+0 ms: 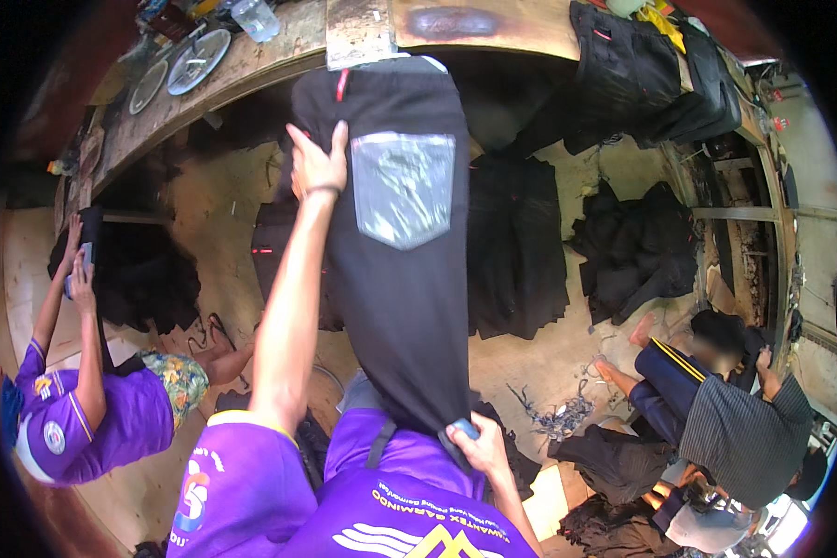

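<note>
A black garment [400,279] with a grey pocket patch [404,186] hangs stretched from the wooden table [251,56] down to my chest. My left hand [316,163] is raised and presses flat on the garment's upper left side, just left of the pocket patch. My right hand [479,442] grips the garment's lower end near my purple shirt [372,502], together with a small blue object I cannot identify.
Piles of black garments [516,242] lie on the floor, and more are stacked on the table at the upper right [642,74]. A person in purple [93,409] sits at my left holding a phone. Another person in a striped shirt [735,428] crouches at the right.
</note>
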Available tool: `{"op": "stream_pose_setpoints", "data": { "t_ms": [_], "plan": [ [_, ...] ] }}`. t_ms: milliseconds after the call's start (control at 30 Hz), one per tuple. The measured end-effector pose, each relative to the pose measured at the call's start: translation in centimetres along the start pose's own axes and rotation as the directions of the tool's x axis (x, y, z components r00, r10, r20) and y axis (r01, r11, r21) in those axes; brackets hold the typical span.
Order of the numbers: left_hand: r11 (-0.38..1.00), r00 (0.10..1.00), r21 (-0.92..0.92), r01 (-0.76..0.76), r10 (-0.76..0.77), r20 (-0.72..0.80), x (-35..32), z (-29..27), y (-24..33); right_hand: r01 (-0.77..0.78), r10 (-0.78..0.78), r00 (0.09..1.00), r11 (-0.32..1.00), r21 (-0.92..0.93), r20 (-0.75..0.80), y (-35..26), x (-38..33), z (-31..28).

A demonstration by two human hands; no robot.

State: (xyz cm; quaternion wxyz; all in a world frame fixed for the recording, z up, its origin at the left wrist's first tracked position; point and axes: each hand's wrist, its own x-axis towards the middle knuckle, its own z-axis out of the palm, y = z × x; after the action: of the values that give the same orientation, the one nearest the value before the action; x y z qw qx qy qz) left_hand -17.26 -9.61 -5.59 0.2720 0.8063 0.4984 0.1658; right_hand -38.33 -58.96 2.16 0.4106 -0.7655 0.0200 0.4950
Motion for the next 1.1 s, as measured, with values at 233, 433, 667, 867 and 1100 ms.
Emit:
{"op": "stream_pose_setpoints", "data": {
  "t_ms": [233, 433, 667, 867, 1100],
  "plan": [
    [0.756, 0.926, -0.624, 0.200, 0.063, 0.373, -20.3, 0.1, -19.8, 0.255, -0.347, 0.911, 0.898, -0.359, -0.222, -6.7, -1.2, -2.5],
    [0.799, 0.854, -0.538, 0.268, 0.061, 0.516, -17.6, 10.0, -26.4, 0.377, -0.448, 0.889, 0.592, -0.712, 0.098, -15.8, 9.6, 4.0],
    [0.540, 0.902, -0.740, 0.401, -0.374, 0.216, -18.6, -6.2, -14.9, 0.600, -0.536, 0.794, 0.618, -0.508, 0.286, -27.8, 15.0, 6.0],
    [0.906, 0.947, -0.329, 0.266, -0.182, 0.265, -16.9, -4.7, -3.7, 0.241, -0.403, 0.869, 0.851, -0.467, -0.287, -27.7, 17.6, -3.5],
    [0.900, 0.971, -0.395, 0.182, -0.100, 0.219, 0.5, -1.5, -1.7, 0.308, -0.451, 0.788, 0.878, -0.366, -0.420, -38.1, 30.0, -4.4]
  ]
}}
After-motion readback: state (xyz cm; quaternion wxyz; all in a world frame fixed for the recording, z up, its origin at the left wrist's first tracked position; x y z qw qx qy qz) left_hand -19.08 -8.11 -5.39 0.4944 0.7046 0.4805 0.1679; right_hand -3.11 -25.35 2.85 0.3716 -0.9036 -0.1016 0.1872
